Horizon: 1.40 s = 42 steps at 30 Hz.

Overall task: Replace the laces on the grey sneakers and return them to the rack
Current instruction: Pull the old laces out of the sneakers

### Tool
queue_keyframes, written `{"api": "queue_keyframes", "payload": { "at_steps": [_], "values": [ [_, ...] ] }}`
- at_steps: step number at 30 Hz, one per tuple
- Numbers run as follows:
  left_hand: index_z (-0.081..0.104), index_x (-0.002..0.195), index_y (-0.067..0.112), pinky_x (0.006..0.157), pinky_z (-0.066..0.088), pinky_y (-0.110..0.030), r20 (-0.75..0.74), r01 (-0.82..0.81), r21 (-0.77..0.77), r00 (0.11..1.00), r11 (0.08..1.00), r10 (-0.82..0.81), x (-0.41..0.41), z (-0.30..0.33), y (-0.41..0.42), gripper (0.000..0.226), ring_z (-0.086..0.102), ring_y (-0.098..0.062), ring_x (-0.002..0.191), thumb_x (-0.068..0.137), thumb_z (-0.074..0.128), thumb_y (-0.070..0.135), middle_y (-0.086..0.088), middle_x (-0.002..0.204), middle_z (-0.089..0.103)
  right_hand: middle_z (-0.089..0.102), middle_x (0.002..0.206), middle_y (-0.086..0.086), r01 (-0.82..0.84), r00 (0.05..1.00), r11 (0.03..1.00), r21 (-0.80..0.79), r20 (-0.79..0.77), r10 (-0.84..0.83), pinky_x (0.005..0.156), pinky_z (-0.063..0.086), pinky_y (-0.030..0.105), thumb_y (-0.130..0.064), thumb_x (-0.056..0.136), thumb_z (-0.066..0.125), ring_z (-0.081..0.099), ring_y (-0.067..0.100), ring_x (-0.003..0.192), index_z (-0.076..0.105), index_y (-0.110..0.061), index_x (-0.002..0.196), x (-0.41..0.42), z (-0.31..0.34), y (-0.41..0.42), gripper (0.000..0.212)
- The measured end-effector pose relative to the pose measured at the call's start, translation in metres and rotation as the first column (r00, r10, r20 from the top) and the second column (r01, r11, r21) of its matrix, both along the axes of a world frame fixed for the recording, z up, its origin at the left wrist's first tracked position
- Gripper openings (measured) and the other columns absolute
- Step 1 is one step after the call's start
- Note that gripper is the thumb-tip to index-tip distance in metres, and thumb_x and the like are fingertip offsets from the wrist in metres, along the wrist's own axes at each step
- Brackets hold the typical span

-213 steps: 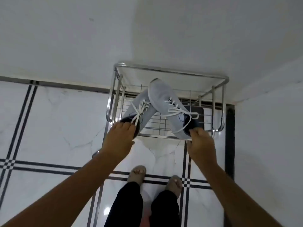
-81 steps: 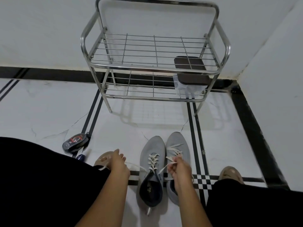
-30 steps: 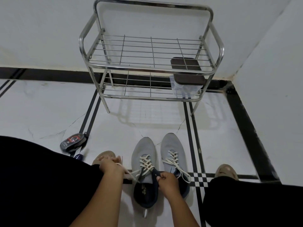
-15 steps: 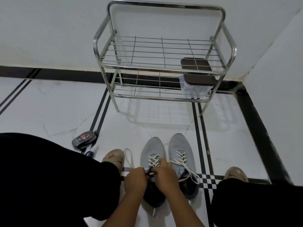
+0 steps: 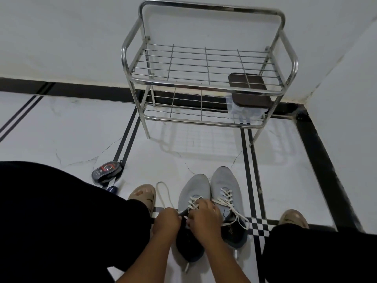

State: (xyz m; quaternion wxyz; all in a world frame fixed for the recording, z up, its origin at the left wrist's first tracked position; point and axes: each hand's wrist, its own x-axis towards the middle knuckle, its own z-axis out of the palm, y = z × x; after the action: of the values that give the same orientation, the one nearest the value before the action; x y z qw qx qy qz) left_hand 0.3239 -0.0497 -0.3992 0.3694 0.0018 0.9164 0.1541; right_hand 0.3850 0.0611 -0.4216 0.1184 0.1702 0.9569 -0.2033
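- Two grey knit sneakers (image 5: pixel 214 188) with white laces stand side by side on the white tiled floor (image 5: pixel 77 135), toes toward a two-shelf steel wire rack (image 5: pixel 206 64) in the wall corner.
- The left hand (image 5: pixel 166 222), fingers curled, pinches a white lace (image 5: pixel 163 193) that loops out over the floor beside the left sneaker.
- The right hand (image 5: pixel 206 216) rests on the left sneaker's lacing, fingers curled into the crossings.
- The right sneaker's laces lie loose, touching neither hand.
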Motion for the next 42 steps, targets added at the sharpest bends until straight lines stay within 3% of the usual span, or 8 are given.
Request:
{"api": "queue_keyframes", "payload": {
  "at_steps": [4, 8, 9, 18, 22, 38, 40, 42],
  "values": [
    [0.070, 0.107, 0.016, 0.087, 0.056, -0.037, 0.012, -0.028, 0.036, 1.000, 0.999, 0.028, 0.000, -0.001, -0.001, 0.027, 0.067, -0.027, 0.099, 0.094, 0.051, 0.030, -0.010, 0.106, 0.070, 0.051, 0.134, -0.001, 0.427, 0.903, 0.875, -0.226, 0.071, -0.423, 0.109, 0.032, 0.037, -0.025, 0.093, 0.047, 0.045, 0.021, 0.124, 0.066, -0.016, 0.112, -0.002, 0.001, 0.003, 0.029],
    [0.069, 0.109, 0.015, 0.087, 0.054, -0.036, -0.007, -0.035, 0.031, 0.999, 0.999, 0.035, 0.000, -0.004, -0.002, 0.026, 0.064, -0.027, 0.103, 0.096, 0.050, 0.027, -0.009, 0.109, 0.068, 0.067, 0.069, 0.011, 0.539, 0.174, -0.312, -0.782, 0.466, -0.867, 0.046, 0.052, 0.026, -0.008, 0.095, 0.036, 0.061, 0.021, 0.064, 0.057, -0.005, 0.083, -0.026, 0.038, 0.036, 0.025],
    [0.069, 0.109, 0.015, 0.088, 0.054, -0.036, -0.003, -0.040, 0.029, 0.999, 0.999, 0.040, 0.000, -0.004, -0.002, 0.026, 0.063, -0.027, 0.103, 0.095, 0.049, 0.025, -0.010, 0.110, 0.068, 0.065, 0.057, 0.006, 0.455, 0.132, -0.392, -0.800, 0.496, -0.858, 0.040, 0.047, 0.021, -0.011, 0.097, 0.035, 0.058, 0.016, 0.053, 0.056, -0.007, 0.079, -0.028, 0.044, 0.044, 0.028],
    [0.058, 0.119, 0.011, 0.087, 0.053, -0.033, 0.085, 0.175, -0.097, 0.982, 0.980, -0.167, -0.010, 0.004, 0.006, 0.032, 0.064, -0.026, 0.107, 0.089, 0.048, 0.014, -0.011, 0.117, 0.065, 0.051, 0.133, 0.011, 0.695, 0.499, 0.422, -0.582, -0.034, -0.866, 0.077, 0.049, 0.028, -0.022, 0.099, 0.049, 0.059, 0.026, 0.103, 0.052, -0.014, 0.135, -0.013, 0.038, 0.040, 0.037],
    [0.048, 0.118, 0.013, 0.086, 0.048, -0.036, -0.030, 0.253, -0.047, 0.967, 0.966, -0.254, -0.013, 0.009, 0.017, 0.039, 0.059, -0.027, 0.109, 0.087, 0.056, 0.034, -0.008, 0.119, 0.059, 0.061, 0.085, -0.001, 0.543, 0.838, 0.810, -0.223, 0.093, -0.537, 0.060, 0.048, 0.026, -0.033, 0.091, 0.058, 0.058, 0.020, 0.077, 0.065, -0.021, 0.073, 0.007, 0.033, 0.036, 0.022],
    [0.062, 0.116, 0.030, 0.091, 0.037, -0.034, -0.355, 0.499, -0.102, 0.790, 0.861, -0.500, 0.014, -0.017, 0.026, 0.028, 0.043, -0.021, 0.115, 0.091, 0.050, 0.037, 0.003, 0.123, 0.044, 0.069, 0.100, 0.010, 0.419, 0.897, 0.827, -0.375, 0.308, -0.315, 0.070, 0.039, 0.022, -0.016, 0.089, 0.054, 0.064, 0.026, 0.099, 0.069, -0.015, 0.101, 0.027, 0.009, 0.014, 0.019],
    [0.067, 0.103, 0.017, 0.082, 0.045, -0.030, -0.149, 0.143, 0.141, 0.981, 0.980, -0.122, -0.001, -0.009, 0.031, 0.024, 0.058, -0.018, 0.102, 0.093, 0.052, 0.033, 0.000, 0.109, 0.059, 0.068, 0.096, 0.009, 0.454, 0.884, 0.799, -0.395, 0.313, -0.348, 0.075, 0.046, 0.026, -0.016, 0.090, 0.054, 0.064, 0.026, 0.098, 0.069, -0.014, 0.095, 0.029, 0.009, 0.016, 0.016],
    [0.057, 0.069, 0.012, 0.058, 0.045, -0.026, 0.068, -0.413, 0.442, 0.901, 0.796, 0.429, -0.009, 0.002, 0.014, 0.031, 0.062, -0.013, 0.055, 0.095, 0.049, 0.026, -0.001, 0.061, 0.061, 0.068, 0.100, 0.010, 0.490, 0.867, 0.774, -0.401, 0.321, -0.382, 0.081, 0.050, 0.030, -0.018, 0.091, 0.055, 0.063, 0.027, 0.098, 0.070, -0.010, 0.098, 0.031, 0.009, 0.018, 0.019]
  ]
}}
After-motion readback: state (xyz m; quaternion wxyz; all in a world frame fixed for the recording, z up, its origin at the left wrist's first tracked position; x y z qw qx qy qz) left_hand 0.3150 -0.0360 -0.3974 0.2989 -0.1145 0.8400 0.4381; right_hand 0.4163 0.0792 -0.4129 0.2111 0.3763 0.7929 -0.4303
